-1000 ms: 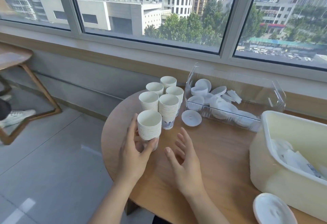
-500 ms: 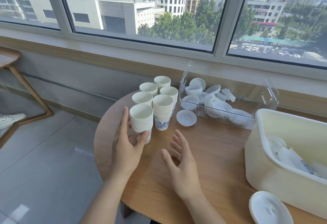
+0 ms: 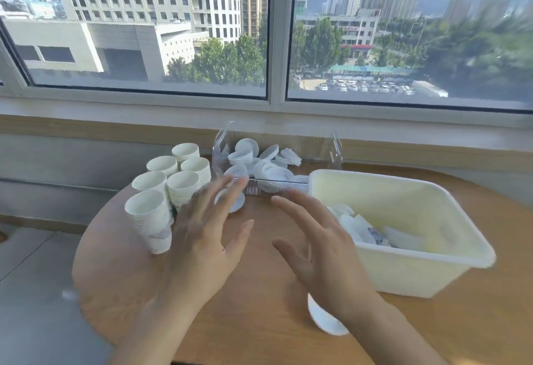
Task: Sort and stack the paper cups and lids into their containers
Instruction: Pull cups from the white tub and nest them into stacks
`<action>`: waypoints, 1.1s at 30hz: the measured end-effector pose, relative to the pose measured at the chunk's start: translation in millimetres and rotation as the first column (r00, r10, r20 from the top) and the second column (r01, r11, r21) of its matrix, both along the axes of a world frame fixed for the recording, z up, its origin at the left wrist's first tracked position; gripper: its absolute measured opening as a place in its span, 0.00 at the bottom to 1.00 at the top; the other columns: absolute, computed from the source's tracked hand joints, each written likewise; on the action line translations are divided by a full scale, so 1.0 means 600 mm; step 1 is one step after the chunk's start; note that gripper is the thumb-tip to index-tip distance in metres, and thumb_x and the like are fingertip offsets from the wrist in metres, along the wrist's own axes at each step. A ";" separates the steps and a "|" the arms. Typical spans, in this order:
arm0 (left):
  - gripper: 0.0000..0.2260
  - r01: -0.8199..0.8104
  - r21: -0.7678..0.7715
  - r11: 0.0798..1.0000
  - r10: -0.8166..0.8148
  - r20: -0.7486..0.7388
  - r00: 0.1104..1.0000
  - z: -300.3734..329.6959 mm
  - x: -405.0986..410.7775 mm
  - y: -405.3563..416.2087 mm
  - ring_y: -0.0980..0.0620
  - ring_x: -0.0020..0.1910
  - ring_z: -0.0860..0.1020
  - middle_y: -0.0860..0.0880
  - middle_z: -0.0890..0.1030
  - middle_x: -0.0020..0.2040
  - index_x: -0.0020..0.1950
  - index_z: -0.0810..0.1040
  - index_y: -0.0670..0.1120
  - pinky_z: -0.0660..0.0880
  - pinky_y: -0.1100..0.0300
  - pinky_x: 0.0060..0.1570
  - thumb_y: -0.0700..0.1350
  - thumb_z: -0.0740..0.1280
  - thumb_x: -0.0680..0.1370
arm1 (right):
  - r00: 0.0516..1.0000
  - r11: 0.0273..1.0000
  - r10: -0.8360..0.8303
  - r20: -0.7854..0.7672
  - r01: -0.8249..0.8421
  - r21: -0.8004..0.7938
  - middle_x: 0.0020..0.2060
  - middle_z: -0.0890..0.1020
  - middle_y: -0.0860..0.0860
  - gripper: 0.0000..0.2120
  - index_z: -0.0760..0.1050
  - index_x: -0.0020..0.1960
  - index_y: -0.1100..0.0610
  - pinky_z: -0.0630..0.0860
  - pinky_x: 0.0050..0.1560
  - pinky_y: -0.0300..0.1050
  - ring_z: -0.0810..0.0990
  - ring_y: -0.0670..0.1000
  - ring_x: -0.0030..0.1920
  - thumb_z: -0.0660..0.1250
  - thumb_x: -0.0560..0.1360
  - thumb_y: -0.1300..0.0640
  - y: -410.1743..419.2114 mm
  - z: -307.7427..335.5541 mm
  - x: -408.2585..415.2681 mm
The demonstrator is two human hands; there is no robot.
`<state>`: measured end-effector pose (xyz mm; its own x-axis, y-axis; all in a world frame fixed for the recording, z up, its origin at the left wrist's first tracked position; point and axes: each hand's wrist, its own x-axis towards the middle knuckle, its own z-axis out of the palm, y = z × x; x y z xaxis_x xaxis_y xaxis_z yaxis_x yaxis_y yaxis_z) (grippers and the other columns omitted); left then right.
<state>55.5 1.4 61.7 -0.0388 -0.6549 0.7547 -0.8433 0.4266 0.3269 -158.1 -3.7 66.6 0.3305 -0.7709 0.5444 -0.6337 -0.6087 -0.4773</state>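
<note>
Both hands are up over the round table [image 3: 259, 321], fingers spread and holding nothing: the left hand [image 3: 207, 243] just right of the nearest cup stack [image 3: 150, 221], apart from it. The right hand [image 3: 320, 252] hovers beside the cream bin [image 3: 409, 272], with the clear lid container [image 3: 277, 162] beyond both.
</note>
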 end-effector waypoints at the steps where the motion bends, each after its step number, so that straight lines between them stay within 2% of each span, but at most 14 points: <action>1: 0.27 0.034 0.010 0.999 -0.035 0.022 0.999 0.003 -0.026 -0.005 0.49 0.73 0.73 0.52 0.73 0.75 0.78 0.71 0.52 0.72 0.47 0.69 0.51 0.70 0.79 | 0.999 0.999 -0.032 -0.013 0.032 0.001 0.76 0.68 0.39 0.27 0.70 0.76 0.41 0.64 0.71 0.34 0.70 0.42 0.74 0.73 0.79 0.49 -0.002 0.010 -0.034; 3: 0.27 0.088 0.032 0.996 -0.090 0.050 0.995 0.008 -0.073 -0.015 0.48 0.72 0.74 0.52 0.74 0.75 0.78 0.69 0.53 0.74 0.45 0.67 0.52 0.69 0.79 | 0.994 0.994 -0.102 -0.049 0.103 0.022 0.76 0.68 0.38 0.25 0.70 0.75 0.39 0.67 0.68 0.37 0.69 0.41 0.74 0.72 0.80 0.49 -0.008 0.026 -0.096; 6: 0.27 0.157 0.085 0.984 -0.164 0.078 0.983 0.017 -0.135 -0.034 0.49 0.71 0.75 0.53 0.74 0.74 0.78 0.70 0.53 0.74 0.48 0.67 0.54 0.67 0.79 | 0.972 0.979 -0.190 -0.138 0.198 0.048 0.75 0.70 0.38 0.25 0.72 0.74 0.39 0.66 0.64 0.38 0.71 0.43 0.71 0.72 0.79 0.50 -0.025 0.038 -0.185; 9: 0.29 0.191 0.167 0.967 -0.214 0.131 0.968 0.024 -0.180 -0.060 0.49 0.71 0.74 0.54 0.73 0.74 0.79 0.66 0.57 0.74 0.47 0.67 0.54 0.69 0.78 | 0.946 0.963 -0.196 -0.258 0.235 0.129 0.73 0.72 0.40 0.24 0.73 0.72 0.40 0.69 0.65 0.40 0.75 0.47 0.69 0.73 0.79 0.52 -0.053 0.043 -0.251; 12: 0.33 0.199 0.249 0.948 -0.246 0.176 0.953 0.029 -0.213 -0.088 0.53 0.71 0.71 0.56 0.73 0.73 0.79 0.64 0.59 0.73 0.50 0.68 0.53 0.73 0.76 | 0.942 0.945 -0.085 -0.325 0.180 0.274 0.70 0.74 0.38 0.22 0.74 0.71 0.40 0.73 0.68 0.45 0.77 0.44 0.65 0.73 0.79 0.52 -0.083 0.052 -0.287; 14: 0.35 0.206 0.286 0.936 -0.267 0.196 0.943 0.034 -0.228 -0.107 0.55 0.71 0.70 0.57 0.73 0.72 0.80 0.62 0.59 0.72 0.54 0.67 0.54 0.74 0.77 | 0.911 0.928 0.002 -0.413 0.153 0.341 0.68 0.75 0.38 0.23 0.74 0.72 0.40 0.74 0.65 0.43 0.77 0.42 0.61 0.73 0.79 0.52 -0.108 0.062 -0.298; 18: 0.37 0.196 0.327 0.924 -0.281 0.235 0.931 0.043 -0.247 -0.149 0.54 0.70 0.72 0.57 0.72 0.72 0.81 0.59 0.60 0.72 0.58 0.58 0.55 0.74 0.77 | 0.829 0.880 0.155 -0.538 0.132 0.457 0.69 0.74 0.38 0.26 0.71 0.74 0.37 0.75 0.65 0.46 0.78 0.42 0.60 0.73 0.79 0.54 -0.169 0.067 -0.305; 22: 0.37 0.194 0.347 0.918 -0.291 0.254 0.923 0.036 -0.257 -0.182 0.56 0.71 0.70 0.59 0.70 0.73 0.81 0.58 0.62 0.67 0.62 0.56 0.56 0.74 0.77 | 0.753 0.849 0.237 -0.614 0.147 0.508 0.73 0.72 0.40 0.29 0.66 0.77 0.37 0.73 0.67 0.48 0.76 0.44 0.63 0.69 0.81 0.58 -0.215 0.051 -0.299; 25: 0.39 0.210 0.388 0.897 -0.318 0.238 0.918 0.027 -0.254 -0.188 0.58 0.71 0.69 0.62 0.69 0.73 0.81 0.56 0.64 0.67 0.63 0.57 0.56 0.75 0.76 | 0.706 0.837 0.262 -0.658 0.174 0.519 0.67 0.77 0.44 0.29 0.64 0.78 0.36 0.71 0.68 0.50 0.73 0.46 0.61 0.67 0.83 0.58 -0.234 0.038 -0.298; 27: 0.40 0.221 0.413 0.884 -0.330 0.217 0.919 0.023 -0.249 -0.187 0.62 0.68 0.70 0.65 0.68 0.71 0.81 0.55 0.65 0.67 0.64 0.56 0.57 0.75 0.75 | 0.692 0.845 0.274 -0.668 0.158 0.511 0.67 0.76 0.44 0.27 0.67 0.76 0.39 0.72 0.65 0.50 0.74 0.47 0.59 0.67 0.82 0.59 -0.238 0.033 -0.300; 29: 0.41 0.242 0.437 0.866 -0.339 0.159 0.927 0.022 -0.243 -0.182 0.69 0.60 0.69 0.70 0.67 0.66 0.79 0.54 0.68 0.66 0.67 0.53 0.58 0.75 0.74 | 0.700 0.861 0.262 -0.664 0.141 0.488 0.65 0.74 0.43 0.24 0.70 0.74 0.42 0.70 0.58 0.46 0.74 0.47 0.55 0.69 0.81 0.58 -0.239 0.035 -0.306; 31: 0.42 0.266 0.450 0.853 -0.350 0.115 0.929 0.022 -0.236 -0.176 0.76 0.58 0.67 0.72 0.65 0.63 0.78 0.52 0.72 0.66 0.67 0.52 0.59 0.76 0.73 | 0.695 0.875 0.250 -0.674 0.136 0.464 0.58 0.75 0.42 0.19 0.73 0.69 0.44 0.67 0.53 0.44 0.72 0.47 0.51 0.70 0.81 0.56 -0.238 0.040 -0.315; 33: 0.43 0.273 0.465 0.842 -0.355 0.096 0.930 0.024 -0.228 -0.168 0.81 0.59 0.64 0.72 0.66 0.63 0.76 0.50 0.75 0.69 0.64 0.53 0.59 0.76 0.72 | 0.688 0.892 0.233 -0.688 0.131 0.433 0.49 0.76 0.39 0.09 0.75 0.59 0.43 0.67 0.50 0.44 0.72 0.46 0.48 0.69 0.81 0.54 -0.234 0.044 -0.327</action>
